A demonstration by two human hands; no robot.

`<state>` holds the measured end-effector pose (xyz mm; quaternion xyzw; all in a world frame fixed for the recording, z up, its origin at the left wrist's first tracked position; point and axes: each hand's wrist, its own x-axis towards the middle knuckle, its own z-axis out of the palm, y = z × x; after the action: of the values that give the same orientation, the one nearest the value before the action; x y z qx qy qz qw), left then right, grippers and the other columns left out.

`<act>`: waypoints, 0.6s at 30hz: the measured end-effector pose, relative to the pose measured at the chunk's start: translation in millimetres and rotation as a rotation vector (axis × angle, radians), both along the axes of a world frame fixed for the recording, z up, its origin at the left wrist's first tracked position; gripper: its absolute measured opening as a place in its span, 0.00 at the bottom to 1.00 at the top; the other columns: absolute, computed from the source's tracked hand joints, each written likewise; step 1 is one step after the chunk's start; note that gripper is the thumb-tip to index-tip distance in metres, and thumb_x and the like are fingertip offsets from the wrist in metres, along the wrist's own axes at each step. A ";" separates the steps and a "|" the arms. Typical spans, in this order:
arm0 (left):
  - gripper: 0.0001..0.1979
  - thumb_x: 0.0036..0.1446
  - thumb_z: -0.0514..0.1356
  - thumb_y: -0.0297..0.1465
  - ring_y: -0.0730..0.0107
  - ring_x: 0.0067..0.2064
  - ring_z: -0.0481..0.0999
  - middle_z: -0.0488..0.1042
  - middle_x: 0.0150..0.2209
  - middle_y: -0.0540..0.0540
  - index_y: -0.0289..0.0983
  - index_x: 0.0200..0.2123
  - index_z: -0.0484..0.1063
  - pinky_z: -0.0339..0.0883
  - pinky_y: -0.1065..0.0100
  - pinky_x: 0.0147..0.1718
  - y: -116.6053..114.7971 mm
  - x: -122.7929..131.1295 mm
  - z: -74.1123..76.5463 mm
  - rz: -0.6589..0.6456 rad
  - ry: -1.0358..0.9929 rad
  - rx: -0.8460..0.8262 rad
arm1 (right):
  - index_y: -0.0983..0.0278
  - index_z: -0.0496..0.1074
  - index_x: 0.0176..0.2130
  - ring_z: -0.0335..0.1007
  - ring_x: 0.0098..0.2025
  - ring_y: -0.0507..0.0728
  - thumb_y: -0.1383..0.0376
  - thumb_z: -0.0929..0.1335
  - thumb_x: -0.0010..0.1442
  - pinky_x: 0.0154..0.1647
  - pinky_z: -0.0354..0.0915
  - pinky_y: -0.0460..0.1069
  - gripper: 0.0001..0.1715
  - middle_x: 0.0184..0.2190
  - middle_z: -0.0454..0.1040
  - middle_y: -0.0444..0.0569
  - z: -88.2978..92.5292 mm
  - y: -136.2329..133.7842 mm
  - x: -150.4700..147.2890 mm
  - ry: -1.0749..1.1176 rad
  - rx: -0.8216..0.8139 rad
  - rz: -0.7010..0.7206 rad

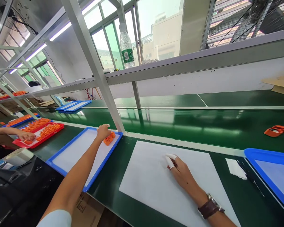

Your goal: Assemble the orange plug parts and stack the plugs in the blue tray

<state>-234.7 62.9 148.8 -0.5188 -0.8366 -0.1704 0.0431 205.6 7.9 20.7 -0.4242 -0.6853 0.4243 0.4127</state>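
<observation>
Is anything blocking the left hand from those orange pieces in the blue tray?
Nothing visible: the left hand is at the orange pieces in the blue tray; whether it touches them is unclear.

Ahead of your right hand, glossy green surface, then white wall; grey metal rail crossing above. Bright windows high beyond your left hand; lit tube lamps farther left.

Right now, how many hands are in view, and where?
3: the left hand at the orange pieces in a blue tray, the right hand over the white sheet, and a co-worker's hand at the red tray.
</observation>
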 end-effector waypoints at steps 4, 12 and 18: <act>0.20 0.58 0.54 0.27 0.58 0.56 0.71 0.71 0.57 0.39 0.34 0.54 0.71 0.67 0.60 0.52 -21.4 45.2 4.0 -0.150 -0.101 0.229 | 0.60 0.73 0.51 0.74 0.37 0.62 0.52 0.63 0.66 0.41 0.70 0.56 0.21 0.42 0.77 0.51 1.0 -1.2 -0.6 -0.011 0.007 -0.007; 0.12 0.58 0.61 0.30 0.72 0.37 0.77 0.77 0.46 0.45 0.40 0.46 0.78 0.75 0.71 0.34 -53.2 220.1 -64.6 -0.720 -0.514 0.315 | 0.64 0.76 0.44 0.76 0.35 0.65 0.48 0.66 0.60 0.43 0.72 0.61 0.24 0.33 0.79 0.53 -11.1 9.5 6.2 0.107 -0.235 -0.072; 0.19 0.46 0.71 0.36 0.74 0.30 0.74 0.77 0.32 0.47 0.38 0.42 0.81 0.71 0.71 0.31 -32.6 297.8 -105.2 -0.766 -1.272 0.036 | 0.60 0.77 0.45 0.78 0.42 0.67 0.56 0.71 0.53 0.46 0.76 0.59 0.20 0.42 0.80 0.53 -28.4 21.1 13.9 0.547 -0.350 -0.146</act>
<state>63.1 30.2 43.5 -0.5745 -0.4575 -0.4549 -0.5037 219.5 29.0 -7.7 -0.4070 -0.4339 0.6030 0.5315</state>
